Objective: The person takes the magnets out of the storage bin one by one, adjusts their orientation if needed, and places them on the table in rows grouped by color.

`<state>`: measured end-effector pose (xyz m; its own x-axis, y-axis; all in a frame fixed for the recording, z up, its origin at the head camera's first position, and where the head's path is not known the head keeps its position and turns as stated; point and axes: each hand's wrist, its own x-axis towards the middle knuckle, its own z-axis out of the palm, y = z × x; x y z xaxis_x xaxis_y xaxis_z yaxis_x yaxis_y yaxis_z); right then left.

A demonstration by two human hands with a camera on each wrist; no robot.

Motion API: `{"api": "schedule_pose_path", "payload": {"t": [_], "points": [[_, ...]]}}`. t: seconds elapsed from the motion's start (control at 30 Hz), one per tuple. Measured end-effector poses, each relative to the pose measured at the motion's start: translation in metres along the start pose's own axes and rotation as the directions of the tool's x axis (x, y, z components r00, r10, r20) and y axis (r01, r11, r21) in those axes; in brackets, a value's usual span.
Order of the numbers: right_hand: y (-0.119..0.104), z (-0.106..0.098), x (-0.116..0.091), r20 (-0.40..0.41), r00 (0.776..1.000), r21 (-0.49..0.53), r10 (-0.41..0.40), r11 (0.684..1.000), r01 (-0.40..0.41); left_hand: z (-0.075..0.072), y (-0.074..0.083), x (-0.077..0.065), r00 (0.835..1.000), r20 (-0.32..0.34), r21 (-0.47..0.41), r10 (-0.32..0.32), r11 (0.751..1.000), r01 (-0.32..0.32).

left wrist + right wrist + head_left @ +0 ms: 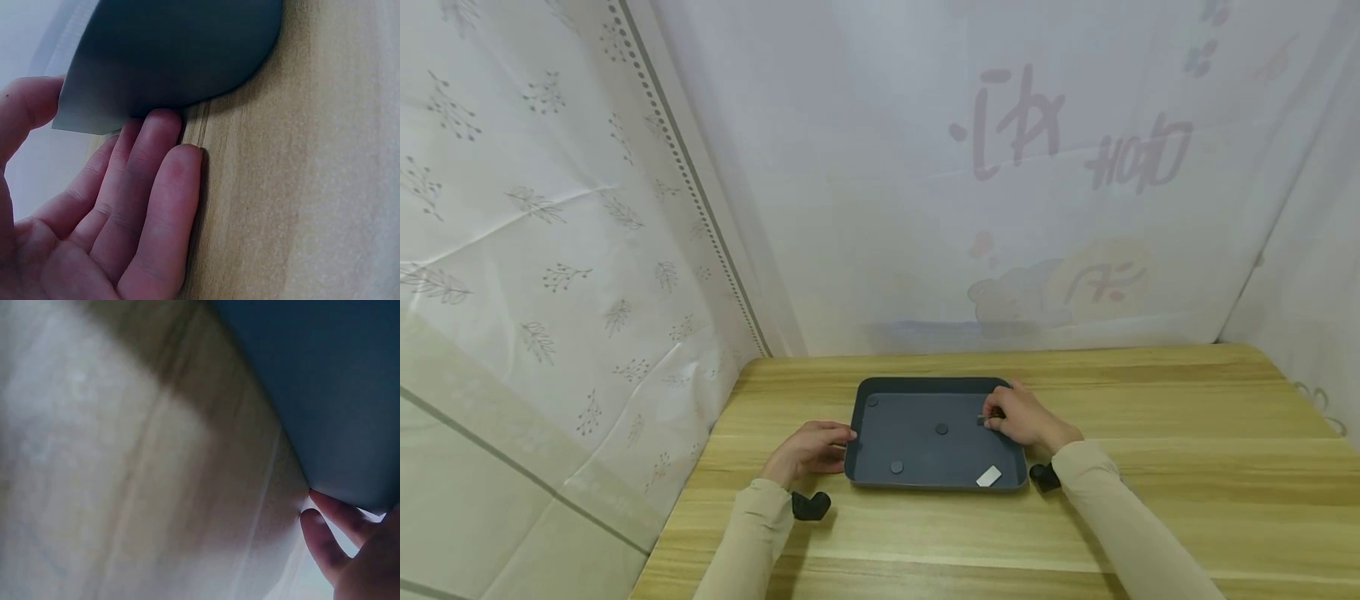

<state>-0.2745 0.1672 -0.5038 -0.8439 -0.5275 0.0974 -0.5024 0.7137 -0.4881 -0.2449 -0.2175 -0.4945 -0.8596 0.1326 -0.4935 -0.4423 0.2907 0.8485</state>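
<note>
A shallow dark grey tray (917, 454) lies on the wooden table. My left hand (812, 450) grips its left side, thumb at the top of the wall and fingers (164, 134) low against the outside. Over the tray's right side reaches my right hand (1018, 415), its thumb and forefinger pinching a small dark piece (981, 419); its kind I cannot tell. Inside the tray lie small dark discs: one (872, 402) at the back left, one (942, 429) near the middle, one (897, 467) at the front left. A small white piece (988, 476) with a slanted end sits front right.
The wooden table (1150, 408) extends to both sides of the tray. White patterned curtains (865, 208) hang behind the table and along its left. Black wrist mounts (811, 506) stick out below both sleeves.
</note>
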Motion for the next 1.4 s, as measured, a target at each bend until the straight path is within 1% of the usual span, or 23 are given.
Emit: {"api": "schedule_pose_path", "payload": {"t": [0.13, 0.37, 0.57, 0.8, 1.03, 1.27, 1.4], "points": [[-0.002, 0.001, 0.000, -0.040, 0.999, -0.019, 0.008, 1.000, -0.009, 0.000, -0.001, 0.001, 1.000, 0.001, 0.001, 0.002, 1.000, -0.002], [-0.003, 0.004, -0.002, -0.092, 0.995, -0.051, 0.048, 0.997, -0.053, -0.001, -0.001, 0.001, 1.000, 0.001, 0.005, 0.004, 1.000, -0.004], [-0.004, 0.007, -0.002, -0.155, 0.987, -0.057, 0.029, 0.998, -0.038, 0.000, 0.000, 0.000, 1.000, -0.015, 0.006, -0.005, 1.000, 0.005], [-0.005, 0.006, -0.004, -0.199, 0.980, -0.050, 0.016, 0.998, -0.026, 0.000, 0.000, 0.000, 1.000, -0.013, -0.001, -0.008, 1.000, 0.008], [-0.006, 0.001, -0.007, -0.264, 0.964, -0.059, -0.020, 0.998, 0.004, 0.000, 0.000, -0.001, 1.000, -0.015, -0.006, -0.003, 1.000, 0.003], [-0.009, -0.006, -0.010, -0.301, 0.953, -0.030, -0.023, 0.999, 0.015, 0.000, 0.000, -0.002, 1.000, -0.008, 0.001, 0.008, 1.000, -0.008], [-0.013, -0.012, -0.013, -0.302, 0.953, 0.007, -0.009, 1.000, 0.012, 0.000, -0.001, -0.002, 1.000, -0.002, -0.009, 0.009, 1.000, -0.009]]}}
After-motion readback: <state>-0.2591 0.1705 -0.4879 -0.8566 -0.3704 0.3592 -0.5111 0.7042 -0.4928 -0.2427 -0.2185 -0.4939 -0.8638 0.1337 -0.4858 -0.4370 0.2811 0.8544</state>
